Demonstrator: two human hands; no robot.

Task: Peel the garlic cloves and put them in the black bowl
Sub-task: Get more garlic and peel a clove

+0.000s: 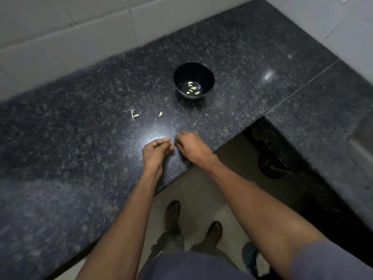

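Cloves [192, 88] already lie peeled in the black bowl [193, 79], one clove [160, 114] waits left of it, while left hand [156, 153] and right hand [190, 147], fingers curled together near the counter edge, seemingly work something too small to tell.

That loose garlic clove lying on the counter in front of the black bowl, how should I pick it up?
Pinch the loose clove across its narrow middle with thumb and forefinger, coming straight down from above. It is small, lies flat on the counter and stands apart from the black bowl and the peel scraps, so nothing blocks a top grip.
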